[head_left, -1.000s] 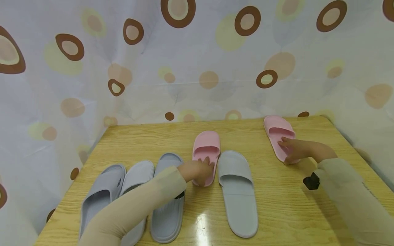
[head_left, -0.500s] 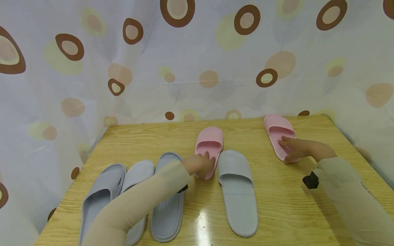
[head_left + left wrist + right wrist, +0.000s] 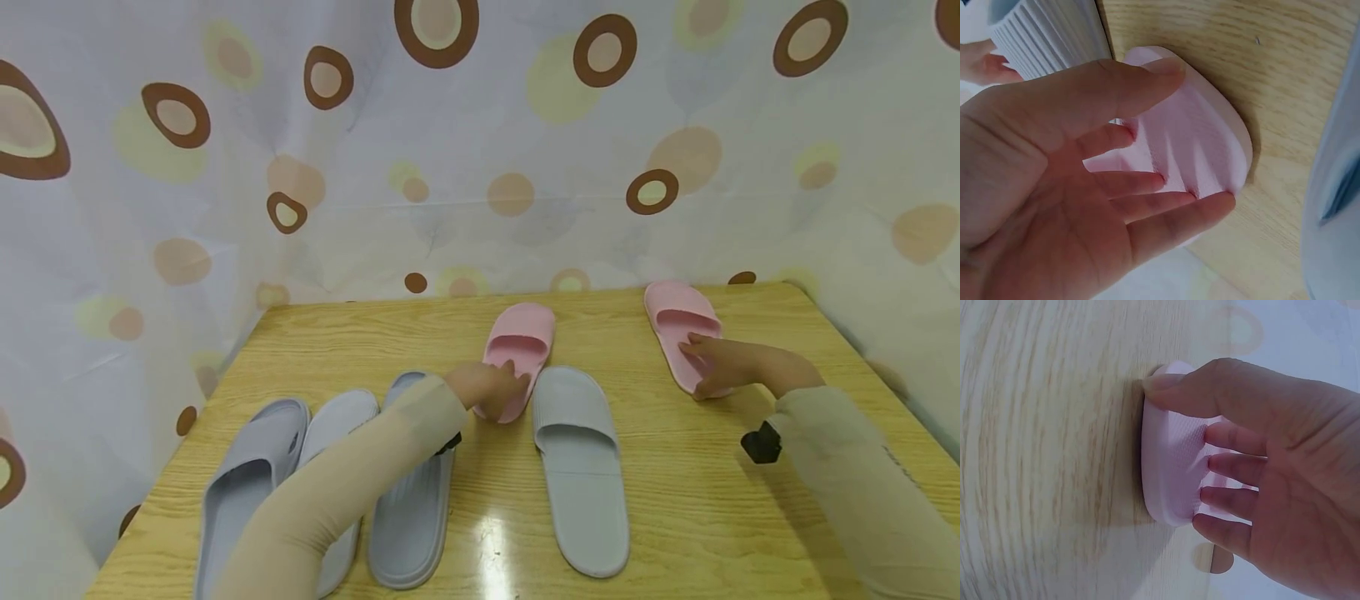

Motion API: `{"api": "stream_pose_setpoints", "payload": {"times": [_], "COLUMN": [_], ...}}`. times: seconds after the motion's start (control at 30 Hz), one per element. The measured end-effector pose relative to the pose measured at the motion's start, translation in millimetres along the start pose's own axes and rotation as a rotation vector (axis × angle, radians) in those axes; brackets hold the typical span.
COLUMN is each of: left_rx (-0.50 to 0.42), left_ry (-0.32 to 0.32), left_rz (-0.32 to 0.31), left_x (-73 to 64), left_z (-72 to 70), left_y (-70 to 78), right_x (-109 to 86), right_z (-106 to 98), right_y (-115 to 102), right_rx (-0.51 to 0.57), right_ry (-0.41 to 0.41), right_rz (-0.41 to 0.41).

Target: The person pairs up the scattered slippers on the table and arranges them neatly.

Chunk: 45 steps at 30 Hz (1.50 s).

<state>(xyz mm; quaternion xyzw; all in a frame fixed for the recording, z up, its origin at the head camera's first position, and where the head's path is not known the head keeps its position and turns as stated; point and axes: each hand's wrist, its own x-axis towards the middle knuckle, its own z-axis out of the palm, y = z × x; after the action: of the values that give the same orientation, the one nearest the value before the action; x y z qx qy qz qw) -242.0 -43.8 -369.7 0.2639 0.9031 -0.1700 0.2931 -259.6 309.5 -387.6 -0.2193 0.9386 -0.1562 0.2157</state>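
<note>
A pink slipper [image 3: 520,327] lies back of centre on the table, its heel toward me and its toe tilted right. My left hand [image 3: 489,388] rests on its heel end; the left wrist view shows straight fingertips pressing the insole and the thumb on the heel's edge. At the back right lies another pink slipper [image 3: 678,310]. My right hand [image 3: 733,365] touches its heel end, with fingertips on the textured insole and the thumb against the rim. A light grey slipper [image 3: 579,450] lies just right of the left-hand pink one.
Several grey slippers, including a light one [image 3: 341,425], a darker one [image 3: 408,529] and another [image 3: 251,467], stand in a row at the left, partly hidden by my left sleeve. A patterned cloth [image 3: 480,150] hangs behind the wooden table [image 3: 697,500].
My left hand has slid its pink slipper away from me and slightly right, turning its toe rightward. The right hand and its pink slipper have stayed put.
</note>
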Motion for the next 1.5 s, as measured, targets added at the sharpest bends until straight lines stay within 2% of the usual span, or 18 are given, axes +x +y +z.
{"api": "stream_pose_setpoints", "payload": {"times": [0.1, 0.27, 0.47, 0.73, 1.0, 1.4, 1.5], "left_rx": [-0.001, -0.015, 0.006, -0.099, -0.038, -0.103, -0.096], "left_ry": [-0.008, 0.017, 0.046, 0.051, 0.087, 0.108, 0.113], "left_rz": [0.023, 0.066, 0.084, 0.057, 0.083, 0.063, 0.069], "left_x": [4.0, 7.1, 12.0, 14.9, 24.3, 31.0, 31.9], "left_z": [-2.0, -4.7, -8.3, -12.6, -14.2, -15.7, -16.3], "left_y": [-2.9, -6.3, -10.2, -13.1, -15.6, -15.8, -15.8], "right_x": [0.8, 1.2, 2.0, 0.5, -1.2, -1.2, -2.0], "right_z": [2.8, 6.7, 7.9, 10.4, 10.5, 13.9, 15.2], "right_y": [2.8, 4.1, 6.7, 7.6, 5.4, 1.9, -4.6], "right_rx": [-0.022, -0.077, -0.106, -0.079, -0.059, -0.06, -0.048], "right_ry": [0.022, 0.059, 0.074, 0.089, 0.099, 0.118, 0.135], "right_rz": [-0.004, -0.008, -0.026, -0.038, -0.038, -0.041, -0.072]}}
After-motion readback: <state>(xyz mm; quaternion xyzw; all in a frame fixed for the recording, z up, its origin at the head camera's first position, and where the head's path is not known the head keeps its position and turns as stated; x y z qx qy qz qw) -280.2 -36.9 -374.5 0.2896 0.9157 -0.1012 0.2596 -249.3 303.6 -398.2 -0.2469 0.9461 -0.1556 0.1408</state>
